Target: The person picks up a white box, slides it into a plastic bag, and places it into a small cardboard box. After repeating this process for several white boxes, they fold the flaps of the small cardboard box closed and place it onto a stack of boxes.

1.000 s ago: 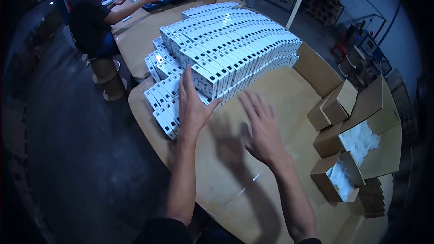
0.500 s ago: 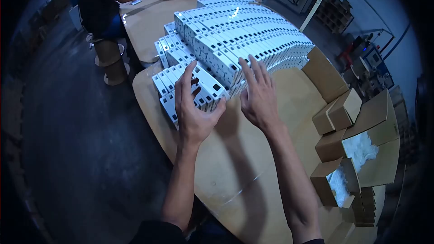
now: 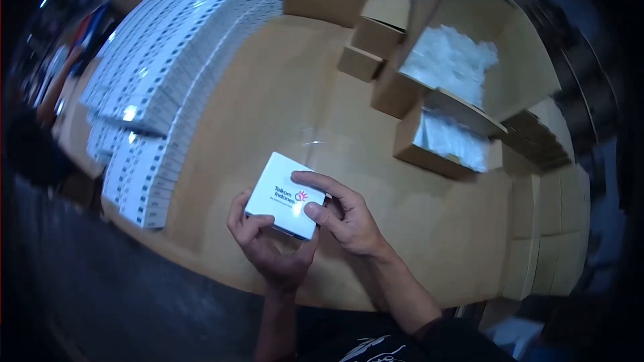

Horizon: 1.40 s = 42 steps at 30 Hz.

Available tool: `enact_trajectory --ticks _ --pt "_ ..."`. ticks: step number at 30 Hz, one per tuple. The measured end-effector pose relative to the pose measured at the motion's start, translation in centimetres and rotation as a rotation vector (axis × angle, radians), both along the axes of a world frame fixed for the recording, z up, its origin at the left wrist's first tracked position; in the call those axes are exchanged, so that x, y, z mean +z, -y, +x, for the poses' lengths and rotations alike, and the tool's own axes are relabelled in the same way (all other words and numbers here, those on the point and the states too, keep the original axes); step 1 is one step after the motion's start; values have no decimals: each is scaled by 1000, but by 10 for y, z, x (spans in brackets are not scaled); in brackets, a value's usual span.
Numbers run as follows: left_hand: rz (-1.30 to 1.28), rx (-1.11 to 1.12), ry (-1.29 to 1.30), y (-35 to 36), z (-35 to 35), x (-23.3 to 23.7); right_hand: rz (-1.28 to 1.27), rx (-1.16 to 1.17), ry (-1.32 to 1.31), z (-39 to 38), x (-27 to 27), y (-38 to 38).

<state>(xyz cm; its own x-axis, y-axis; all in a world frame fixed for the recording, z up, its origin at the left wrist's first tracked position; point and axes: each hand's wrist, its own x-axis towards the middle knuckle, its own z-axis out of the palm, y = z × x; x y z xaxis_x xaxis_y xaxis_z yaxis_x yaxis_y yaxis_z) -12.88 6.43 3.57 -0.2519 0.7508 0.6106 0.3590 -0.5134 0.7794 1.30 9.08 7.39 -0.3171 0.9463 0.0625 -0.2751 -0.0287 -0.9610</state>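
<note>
A small white box (image 3: 278,191) with "Telkom Indonesia" lettering and a red logo is held above the brown tabletop (image 3: 288,94). Around its left and lower sides wrap the fingers of my left hand (image 3: 274,255), closed on it. My right hand (image 3: 345,218) grips the right side, its thumb and index finger on the top face near the logo. Stacked rows of similar white boxes (image 3: 161,60) stand at the left of the table.
Open cartons with clear plastic bags (image 3: 449,60) stand at the upper right, beside smaller brown cartons (image 3: 379,20). Folded cardboard (image 3: 537,234) lies at the right edge. Another person's arm (image 3: 57,87) shows at the far left, blurred.
Both hands were apart near the stack with nothing held; now they hold a white box over the table. The view has swung right, so the stack appears further left.
</note>
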Motion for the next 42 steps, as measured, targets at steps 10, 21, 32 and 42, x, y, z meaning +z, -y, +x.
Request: enact_trajectory --ticks 10,21,32,42 --pt "9 -602 -385 -80 146 78 -40 -420 147 190 47 24" --pt "-320 -730 -1428 -289 330 116 577 -774 1360 330 113 -101" --pt "-365 -949 -1177 -304 309 116 453 -433 1292 353 84 -125" --pt "-271 -759 -634 -303 280 152 481 -788 1272 343 79 -139"
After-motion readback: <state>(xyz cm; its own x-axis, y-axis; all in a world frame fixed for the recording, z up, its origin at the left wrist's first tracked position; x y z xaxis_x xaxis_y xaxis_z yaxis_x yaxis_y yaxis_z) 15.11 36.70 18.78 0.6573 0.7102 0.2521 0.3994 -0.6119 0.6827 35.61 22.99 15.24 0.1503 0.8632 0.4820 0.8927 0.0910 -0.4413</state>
